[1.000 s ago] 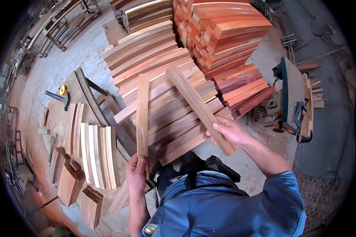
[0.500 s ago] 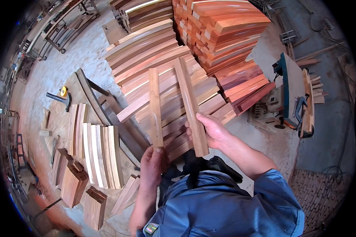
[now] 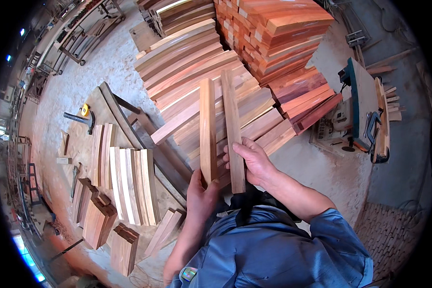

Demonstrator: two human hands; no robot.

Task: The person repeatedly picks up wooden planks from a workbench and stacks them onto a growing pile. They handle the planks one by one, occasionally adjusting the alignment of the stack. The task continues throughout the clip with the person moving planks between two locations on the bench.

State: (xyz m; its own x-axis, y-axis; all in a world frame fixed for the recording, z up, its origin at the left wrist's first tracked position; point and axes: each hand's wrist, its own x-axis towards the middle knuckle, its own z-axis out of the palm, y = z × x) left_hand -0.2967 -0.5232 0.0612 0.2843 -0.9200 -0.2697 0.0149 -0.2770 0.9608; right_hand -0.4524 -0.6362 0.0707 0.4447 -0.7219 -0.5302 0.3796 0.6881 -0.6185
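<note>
My left hand (image 3: 203,194) grips the lower end of a light brown wooden slat (image 3: 207,127), thumb on its near end. A second, greyer wooden board (image 3: 233,120) is held by my right hand (image 3: 249,158), thumb across its face and fingers behind it. Both pieces point away from me, side by side with a narrow gap, their far ends closer together than their near ends. Beneath and beyond them lies a broad stack of wooden slats (image 3: 185,72) in mixed brown tones.
At left, a worktable (image 3: 89,144) carries upright slats (image 3: 132,187), notched wood blocks (image 3: 98,221), a hammer (image 3: 84,120) and a yellow tape measure (image 3: 85,110). Reddish stacked timber (image 3: 273,38) rises beyond. A green-edged machine (image 3: 362,108) with a clamp (image 3: 371,126) stands right.
The left slat has moved right and turned to show more of its face. The right board has turned more upright, its near end shifting left. My whole view has shifted slightly.
</note>
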